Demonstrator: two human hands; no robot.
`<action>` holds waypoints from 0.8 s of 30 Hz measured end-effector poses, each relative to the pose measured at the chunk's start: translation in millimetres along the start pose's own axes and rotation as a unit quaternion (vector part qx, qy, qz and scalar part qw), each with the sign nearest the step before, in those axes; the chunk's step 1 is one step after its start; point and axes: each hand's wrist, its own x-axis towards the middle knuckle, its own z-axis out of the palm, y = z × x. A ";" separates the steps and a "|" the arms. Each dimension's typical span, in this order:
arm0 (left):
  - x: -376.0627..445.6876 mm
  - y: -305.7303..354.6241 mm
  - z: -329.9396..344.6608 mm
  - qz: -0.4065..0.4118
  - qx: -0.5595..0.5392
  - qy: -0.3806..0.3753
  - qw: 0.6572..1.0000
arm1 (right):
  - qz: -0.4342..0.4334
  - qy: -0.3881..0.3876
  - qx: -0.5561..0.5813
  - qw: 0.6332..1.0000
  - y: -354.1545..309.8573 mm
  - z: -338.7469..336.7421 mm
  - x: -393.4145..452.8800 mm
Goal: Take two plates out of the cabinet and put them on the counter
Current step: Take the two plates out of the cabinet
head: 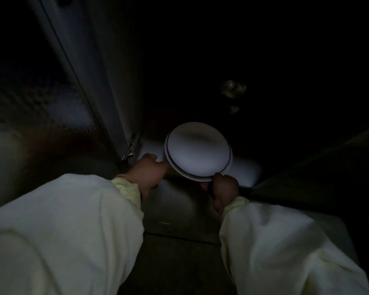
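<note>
Two stacked white plates (198,151) with dark rims are held at the mouth of a dark cabinet (200,71), the upper one shifted a little right of the lower. My right hand (224,191) grips their near rim from below. My left hand (149,173) touches the left rim of the lower plate, fingers stretched toward it. Both arms wear pale long sleeves. The scene is very dim.
The open cabinet door (90,67) stands at the left with a metal hinge (131,149) at its lower end. A pale shelf (243,171) lies under the plates. Faint shiny objects (232,89) sit deeper in the cabinet. A dark edge (317,167) runs along the right.
</note>
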 end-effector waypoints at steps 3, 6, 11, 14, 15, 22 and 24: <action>-34.7 27.8 -0.7 0.018 0.046 -0.001 0.999 | 0.000 -0.008 0.036 0.999 -16.8 -22.8 -41.5; -79.1 58.2 -7.7 0.035 0.104 0.018 0.994 | 0.023 -0.022 0.108 0.994 -38.8 -46.8 -96.5; -180.4 107.5 -35.3 0.007 0.167 0.036 0.985 | 0.027 -0.030 0.078 0.996 -80.4 -101.5 -206.0; -226.1 123.3 -47.9 -0.025 0.155 0.054 0.986 | 0.022 -0.031 0.052 0.998 -99.4 -122.9 -251.0; -239.0 127.5 -51.4 -0.032 0.153 0.059 0.986 | 0.022 -0.031 0.043 0.998 -104.4 -127.0 -261.6; -352.2 172.2 -90.1 -0.058 0.092 0.092 0.990 | -0.007 -0.048 0.011 0.999 -157.0 -167.2 -371.7; -376.1 181.9 -103.5 -0.052 0.075 0.098 0.991 | -0.009 -0.046 0.027 0.999 -165.1 -170.8 -397.0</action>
